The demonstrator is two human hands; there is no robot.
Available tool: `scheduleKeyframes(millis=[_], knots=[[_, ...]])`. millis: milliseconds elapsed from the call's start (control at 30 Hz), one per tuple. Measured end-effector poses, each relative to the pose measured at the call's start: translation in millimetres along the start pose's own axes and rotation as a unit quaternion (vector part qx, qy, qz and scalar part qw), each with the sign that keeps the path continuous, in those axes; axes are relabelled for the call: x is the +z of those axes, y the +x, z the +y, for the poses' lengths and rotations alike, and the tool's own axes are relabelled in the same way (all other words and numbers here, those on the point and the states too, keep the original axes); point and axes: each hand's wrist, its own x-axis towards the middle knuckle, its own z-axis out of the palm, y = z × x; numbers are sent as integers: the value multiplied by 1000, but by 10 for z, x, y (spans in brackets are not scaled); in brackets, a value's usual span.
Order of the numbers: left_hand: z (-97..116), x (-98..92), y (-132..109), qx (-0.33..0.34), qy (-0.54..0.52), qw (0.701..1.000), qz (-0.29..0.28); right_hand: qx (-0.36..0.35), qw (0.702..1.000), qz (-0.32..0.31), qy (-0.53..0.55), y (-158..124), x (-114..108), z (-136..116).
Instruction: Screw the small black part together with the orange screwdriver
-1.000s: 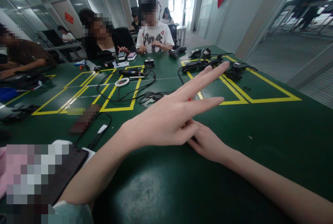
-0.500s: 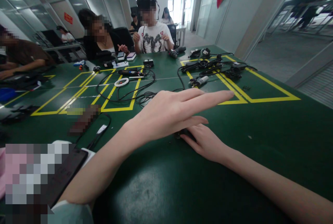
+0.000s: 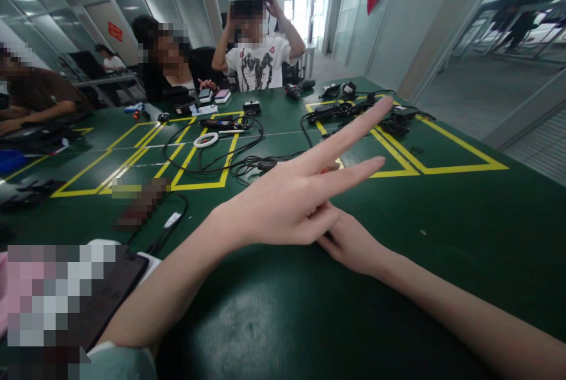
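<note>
My left hand (image 3: pixel 287 203) reaches in from the lower left and hovers above the green table (image 3: pixel 442 238). Its fingers are stretched out, with two of them spread in a V pointing to the far right, and it holds nothing. My right hand (image 3: pixel 354 244) lies low on the table just beneath it, coming in from the lower right. The left hand covers its fingers, so I cannot tell whether they hold anything. Black cables (image 3: pixel 247 162) lie just beyond both hands.
Yellow tape boxes mark the table. A white ring (image 3: pixel 207 139) and cables lie in the middle, and black adapters (image 3: pixel 354 110) at the far right. A dark flat device (image 3: pixel 106 297) sits near left. Several people sit along the far and left edges.
My left hand's fingers closed together and dropped half a second ago; they have now risen and spread into a V again. A person at the far side has lifted both hands to the head.
</note>
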Motion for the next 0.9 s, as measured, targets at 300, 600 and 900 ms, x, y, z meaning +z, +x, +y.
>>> scheduleKeyframes(millis=[300, 600, 900], knots=[[-51, 4, -20, -14, -44, 999, 20, -7, 999, -3, -36, 4, -17, -24], [-122, 143, -7, 39, 94, 990, 97, -22, 998, 18, -56, -1, 8, -13], [-13, 12, 38, 48, -3, 998, 31, -16, 1000, 17, -13, 3, 4, 0]])
